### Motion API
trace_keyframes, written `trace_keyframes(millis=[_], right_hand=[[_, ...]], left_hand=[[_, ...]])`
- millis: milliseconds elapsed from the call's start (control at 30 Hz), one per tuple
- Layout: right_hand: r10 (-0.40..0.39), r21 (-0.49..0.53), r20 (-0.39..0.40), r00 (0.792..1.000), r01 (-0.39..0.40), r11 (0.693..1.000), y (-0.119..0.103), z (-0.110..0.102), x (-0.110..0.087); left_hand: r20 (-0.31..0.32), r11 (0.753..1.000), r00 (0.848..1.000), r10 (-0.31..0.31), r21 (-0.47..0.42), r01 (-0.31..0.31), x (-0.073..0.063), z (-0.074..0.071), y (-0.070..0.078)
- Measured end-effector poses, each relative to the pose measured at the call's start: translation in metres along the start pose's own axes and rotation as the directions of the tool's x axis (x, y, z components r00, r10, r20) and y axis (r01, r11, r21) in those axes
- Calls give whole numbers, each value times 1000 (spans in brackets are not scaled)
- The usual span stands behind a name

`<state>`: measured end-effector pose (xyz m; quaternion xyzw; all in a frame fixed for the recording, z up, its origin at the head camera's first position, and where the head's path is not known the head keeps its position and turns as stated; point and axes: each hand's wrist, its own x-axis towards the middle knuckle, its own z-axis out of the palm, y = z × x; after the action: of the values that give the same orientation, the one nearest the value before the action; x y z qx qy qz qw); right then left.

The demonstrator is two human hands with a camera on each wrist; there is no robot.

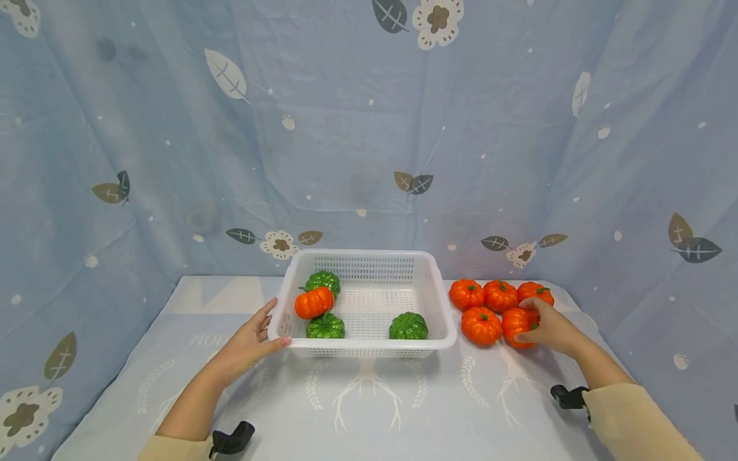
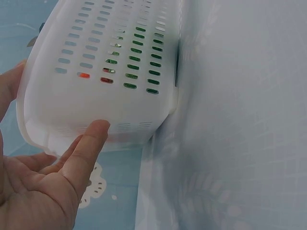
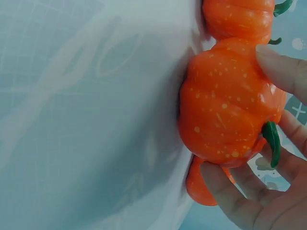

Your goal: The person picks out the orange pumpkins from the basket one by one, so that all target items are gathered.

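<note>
A white plastic basket stands on the table. Inside, an orange pumpkin rests against two green pumpkins on the left, and another green pumpkin lies at the front right. My left hand grips the basket's left end, thumb at the front corner rim and fingers along the outer wall. Over on the right, my right hand holds the front right orange pumpkin, with the thumb on one side and fingers on the other. Its green stem points toward the palm.
Several more orange pumpkins sit close together right of the basket, touching or nearly touching the held one. A pale patterned cloth covers the table. Behind it hangs a blue curtain, close to the basket's back rim.
</note>
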<state>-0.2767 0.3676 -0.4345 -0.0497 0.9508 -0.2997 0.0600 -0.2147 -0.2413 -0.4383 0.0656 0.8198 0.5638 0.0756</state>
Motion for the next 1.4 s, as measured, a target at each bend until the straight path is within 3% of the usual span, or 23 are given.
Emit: trace_keyframes(millis=[167, 433, 800, 1400], right_hand=[[2, -28, 6, 1000, -2, 1000, 1, -1, 0], [-77, -31, 13, 997, 77, 997, 1, 1, 2], [-11, -47, 3, 1000, 11, 999, 0, 5, 4], [62, 11, -11, 998, -62, 998, 6, 0, -4]], left_hand=[[-2, 1000, 1000, -6, 10, 6, -1, 1, 1], [-4, 1000, 1000, -10, 19, 10, -1, 0, 2], [-5, 1000, 1000, -14, 17, 14, -1, 0, 2], [-7, 1000, 1000, -11, 13, 11, -1, 1, 2]])
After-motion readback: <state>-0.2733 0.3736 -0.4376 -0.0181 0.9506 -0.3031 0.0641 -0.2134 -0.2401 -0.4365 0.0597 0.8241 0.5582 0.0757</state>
